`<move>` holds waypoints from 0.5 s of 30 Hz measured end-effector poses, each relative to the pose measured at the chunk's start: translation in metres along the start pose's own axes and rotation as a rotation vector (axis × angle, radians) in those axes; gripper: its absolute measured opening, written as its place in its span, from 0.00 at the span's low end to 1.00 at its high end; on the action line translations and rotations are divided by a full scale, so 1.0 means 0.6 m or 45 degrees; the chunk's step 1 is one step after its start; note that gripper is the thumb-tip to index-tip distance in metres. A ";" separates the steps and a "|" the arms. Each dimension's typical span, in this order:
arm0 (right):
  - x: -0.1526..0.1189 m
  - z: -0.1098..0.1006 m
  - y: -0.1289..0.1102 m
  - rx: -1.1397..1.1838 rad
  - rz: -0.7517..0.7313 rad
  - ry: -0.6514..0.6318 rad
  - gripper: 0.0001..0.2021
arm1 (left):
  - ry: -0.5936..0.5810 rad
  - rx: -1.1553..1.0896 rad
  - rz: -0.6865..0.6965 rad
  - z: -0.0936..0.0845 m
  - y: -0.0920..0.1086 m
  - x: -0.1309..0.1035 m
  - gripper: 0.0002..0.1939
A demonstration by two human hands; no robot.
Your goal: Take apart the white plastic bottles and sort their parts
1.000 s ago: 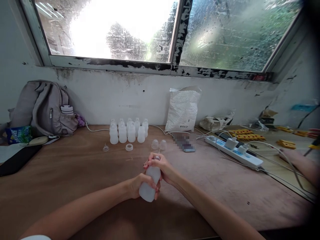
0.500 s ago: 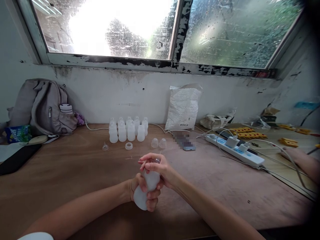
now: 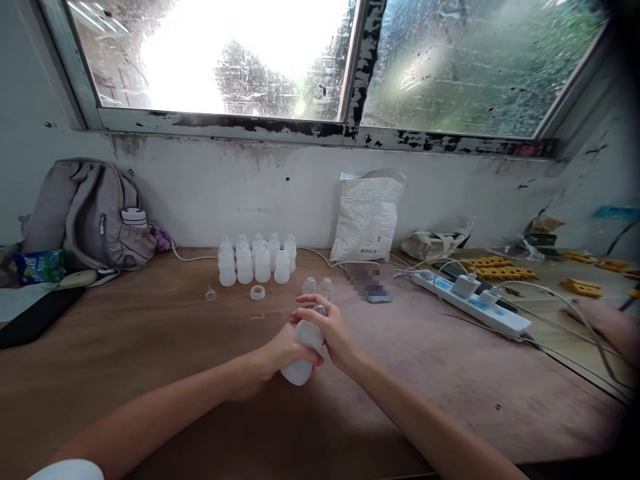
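A frosted white bottle [image 3: 299, 371] is tilted above the table, between both hands. My left hand [image 3: 286, 347] is wrapped round its middle. My right hand [image 3: 327, 327] closes round the upper end, where a clear nipple top [image 3: 320, 310] shows between the fingers. Behind the hands stand two clear domed caps [image 3: 325, 287], partly covered by my right fingers. To the left lie a white ring [image 3: 257, 293] and a clear nipple [image 3: 211, 293]. Several frosted bottles [image 3: 244, 261] stand in rows further back; one at the front right has no clear top.
A grey backpack [image 3: 95, 213] stands at the back left. A white plastic bag [image 3: 370, 217] leans on the wall, with a phone [image 3: 379, 298] before it. A power strip [image 3: 470, 303] with cables lies right, near another person's hand [image 3: 600, 320] and yellow parts [image 3: 500, 269].
Both hands and the bottle have moved up and slightly right, away from me. My left hand has turned so that its back now faces up.
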State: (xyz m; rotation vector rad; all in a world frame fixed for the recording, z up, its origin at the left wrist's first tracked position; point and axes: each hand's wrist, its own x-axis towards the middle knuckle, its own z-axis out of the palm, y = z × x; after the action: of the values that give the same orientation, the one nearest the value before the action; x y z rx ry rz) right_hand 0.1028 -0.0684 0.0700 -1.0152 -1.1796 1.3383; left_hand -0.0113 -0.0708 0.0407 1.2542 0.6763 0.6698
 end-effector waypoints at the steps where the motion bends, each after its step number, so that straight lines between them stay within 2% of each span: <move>1: -0.003 0.003 -0.001 0.031 -0.027 -0.013 0.13 | -0.003 -0.012 0.000 0.003 0.000 -0.005 0.11; 5: -0.028 0.013 -0.013 0.083 -0.089 -0.166 0.04 | -0.263 -0.307 -0.167 0.014 0.001 -0.033 0.06; 10: -0.058 0.012 -0.032 0.185 -0.159 -0.394 0.05 | -0.564 -0.486 -0.280 0.031 0.003 -0.053 0.13; 15: -0.068 0.012 -0.036 0.301 -0.146 -0.552 0.06 | -0.861 -0.776 -0.232 0.037 -0.045 -0.038 0.16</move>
State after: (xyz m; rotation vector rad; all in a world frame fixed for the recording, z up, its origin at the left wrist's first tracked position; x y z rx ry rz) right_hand 0.1037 -0.1101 0.0909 -0.4923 -1.3328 1.6094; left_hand -0.0065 -0.1068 0.0203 0.7569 0.0061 0.2319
